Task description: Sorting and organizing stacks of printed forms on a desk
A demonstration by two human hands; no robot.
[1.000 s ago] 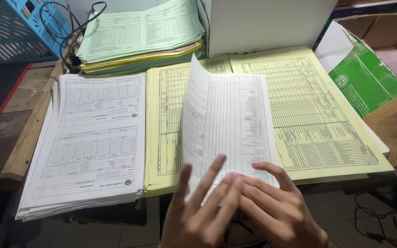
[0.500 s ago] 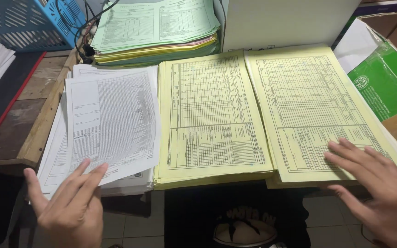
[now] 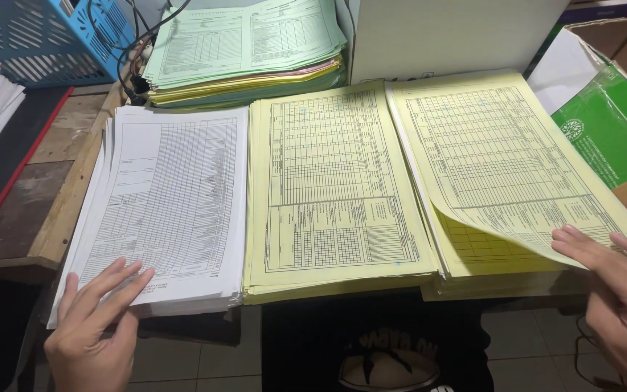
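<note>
Wooden desk (image 3: 59, 196) with three side-by-side stacks of printed forms, seen from above.

Left: stack of white ruled sheets (image 3: 172, 210), squared at the desk's near edge; left hand (image 3: 92, 327) flat on its lower left corner, fingers (image 3: 114, 287) spread and lying on the top sheet, nothing pinched. Centre: stack of pale yellow gridded forms (image 3: 332, 181), untouched, just beside the white stack. Right: second yellow stack (image 3: 488, 254), its top yellow sheet (image 3: 502, 160) curled up at the near edge, lower page visible beneath; right hand (image 3: 622, 297) at that lifted corner, fingers loosely together, tips on the sheet's upper face, thumb hidden. Behind: pile of green, pink and yellow forms (image 3: 244, 51), blue plastic basket (image 3: 38, 36), black cables (image 3: 121, 43), white board (image 3: 451, 36). Far right: cardboard box (image 3: 618, 43) with green paper wrapper (image 3: 604, 131).
</note>
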